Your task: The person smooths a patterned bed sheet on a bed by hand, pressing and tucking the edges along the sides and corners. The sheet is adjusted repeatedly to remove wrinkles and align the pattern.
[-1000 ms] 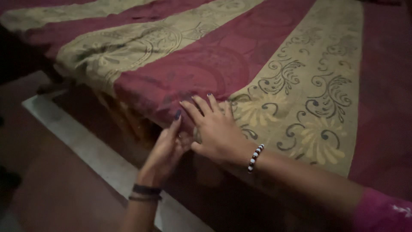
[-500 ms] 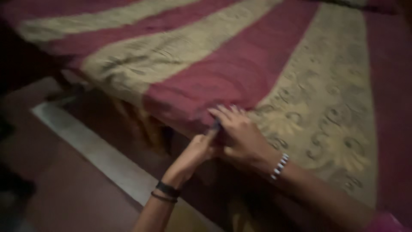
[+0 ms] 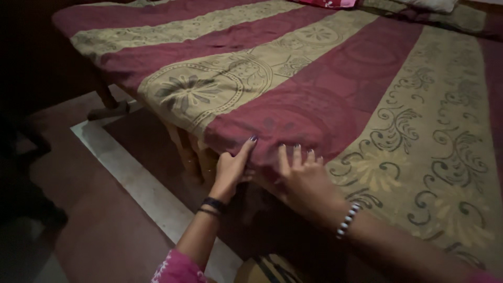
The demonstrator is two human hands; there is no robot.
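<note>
A bedsheet [image 3: 293, 99] with wide maroon and tan floral stripes covers a bed. My left hand [image 3: 233, 169] is at the bed's side edge, its fingers pinching the sheet's hem where it folds over the mattress. My right hand [image 3: 304, 178] lies flat on top of the sheet just beside it, fingers spread, pressing the cloth down. A dark band circles my left wrist and a beaded bracelet [image 3: 348, 220] my right.
The wooden bed frame [image 3: 191, 152] shows under the sheet's edge, with a leg at the far corner [image 3: 107, 99]. A pale floor strip [image 3: 136, 183] runs along the bed on a reddish floor. Pillows [image 3: 435, 6] lie at the far end.
The view has pulled back and steadied, showing more of the bed. Both hands stay at the edge; my left hand has closed on the hem, and my right hand has moved slightly right.
</note>
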